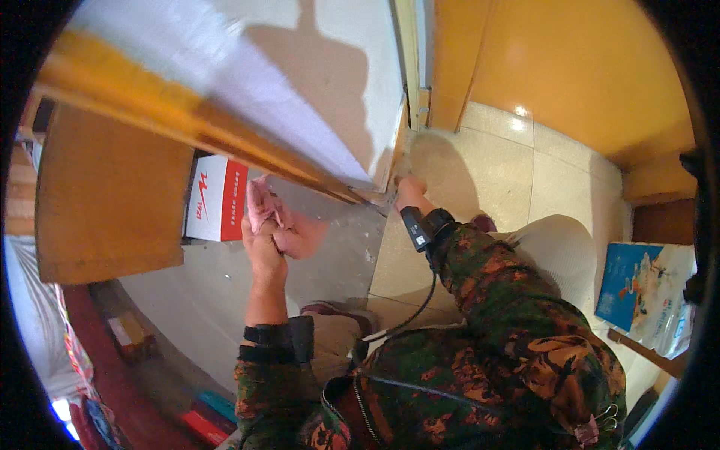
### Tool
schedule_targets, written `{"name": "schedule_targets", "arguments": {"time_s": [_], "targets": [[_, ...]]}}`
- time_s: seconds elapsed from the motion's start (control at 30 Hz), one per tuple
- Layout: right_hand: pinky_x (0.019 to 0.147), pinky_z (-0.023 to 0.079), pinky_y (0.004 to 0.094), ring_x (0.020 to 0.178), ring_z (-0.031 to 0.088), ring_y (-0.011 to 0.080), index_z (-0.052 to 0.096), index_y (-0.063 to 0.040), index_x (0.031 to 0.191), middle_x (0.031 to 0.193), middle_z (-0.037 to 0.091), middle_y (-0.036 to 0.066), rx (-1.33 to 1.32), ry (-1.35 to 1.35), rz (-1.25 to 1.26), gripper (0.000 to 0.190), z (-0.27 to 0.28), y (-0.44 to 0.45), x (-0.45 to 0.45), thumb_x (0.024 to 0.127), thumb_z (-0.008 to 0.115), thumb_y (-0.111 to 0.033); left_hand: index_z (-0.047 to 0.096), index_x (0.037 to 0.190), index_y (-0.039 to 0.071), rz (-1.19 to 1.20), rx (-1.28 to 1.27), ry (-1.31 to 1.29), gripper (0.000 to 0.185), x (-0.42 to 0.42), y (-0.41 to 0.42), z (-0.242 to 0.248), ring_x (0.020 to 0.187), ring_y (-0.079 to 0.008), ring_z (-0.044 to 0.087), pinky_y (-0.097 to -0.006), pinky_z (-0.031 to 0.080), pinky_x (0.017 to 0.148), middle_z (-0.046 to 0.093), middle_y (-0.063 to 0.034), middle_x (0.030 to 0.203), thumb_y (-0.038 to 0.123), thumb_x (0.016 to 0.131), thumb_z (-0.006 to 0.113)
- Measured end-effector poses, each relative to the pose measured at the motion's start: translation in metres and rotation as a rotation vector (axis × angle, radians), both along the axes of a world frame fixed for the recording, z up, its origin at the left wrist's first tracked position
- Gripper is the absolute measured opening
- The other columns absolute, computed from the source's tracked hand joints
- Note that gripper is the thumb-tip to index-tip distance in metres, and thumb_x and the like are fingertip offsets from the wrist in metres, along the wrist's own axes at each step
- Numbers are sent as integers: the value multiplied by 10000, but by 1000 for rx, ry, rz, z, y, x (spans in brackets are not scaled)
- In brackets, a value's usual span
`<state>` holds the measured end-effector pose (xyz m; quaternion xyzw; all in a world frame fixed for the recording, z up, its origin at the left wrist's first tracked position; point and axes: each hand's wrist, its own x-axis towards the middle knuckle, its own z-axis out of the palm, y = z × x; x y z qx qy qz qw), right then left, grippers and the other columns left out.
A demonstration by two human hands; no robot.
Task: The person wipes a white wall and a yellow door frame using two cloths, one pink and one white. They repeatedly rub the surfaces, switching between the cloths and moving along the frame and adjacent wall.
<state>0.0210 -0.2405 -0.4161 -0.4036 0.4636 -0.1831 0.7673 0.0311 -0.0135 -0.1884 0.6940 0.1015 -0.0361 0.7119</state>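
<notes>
My left hand [263,239] is shut on a crumpled pink cloth [270,208], held over the grey floor beside a white and red cardboard box [216,199]. Part of the cloth hangs to the right of the hand and is blurred. My right hand [410,190] reaches down to the foot of the door frame [400,147], where the wall end meets the floor tiles. Its fingertips are blurred, so whether they hold anything is hard to tell. A black device is strapped to the right wrist, with a cable running from it.
A white wall [337,84] with a wooden edge rises ahead. Orange wooden panels [562,67] stand at the right above pale floor tiles [500,152]. At the left is a brown wooden panel [112,191]. A blue and white printed package [635,287] stands at the far right.
</notes>
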Motion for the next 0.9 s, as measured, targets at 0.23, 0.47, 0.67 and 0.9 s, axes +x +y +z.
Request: {"name": "schedule_targets", "arguments": {"time_s": [0.23, 0.47, 0.67, 0.9], "targets": [[678, 492, 337, 780, 621, 184, 632, -56, 1169, 923, 674, 60, -272, -132, -80, 365, 20, -33, 51, 810, 583, -4, 377, 1396, 86, -216, -276, -234, 532, 22, -12, 4, 1184, -238, 524, -412, 443, 1002, 514, -75, 1298, 269, 937, 575], [696, 517, 390, 853, 665, 270, 691, -87, 1085, 982, 698, 103, -60, 176, -18, 283, -60, -37, 30, 808, 644, -120, 483, 1249, 113, 8, -347, 173, 364, 15, -18, -35, 1105, -244, 547, -426, 479, 937, 562, -53, 1167, 320, 962, 566], [694, 505, 333, 838, 657, 212, 691, -91, 1094, 973, 698, 67, -301, 169, 346, 286, -69, -56, 42, 810, 661, -102, 442, 1337, 46, -340, -525, 156, 601, 21, 7, -2, 1137, -317, 546, -452, 427, 1004, 562, -127, 1245, 236, 801, 633], [708, 492, 271, 808, 617, 111, 662, -75, 1171, 923, 664, -34, -55, -356, 25, 351, 71, -29, 37, 831, 622, 3, 389, 1414, 48, -276, -535, 112, 577, 11, 4, 3, 1295, -276, 458, -470, 366, 1096, 482, -97, 1395, 177, 907, 633]]}}
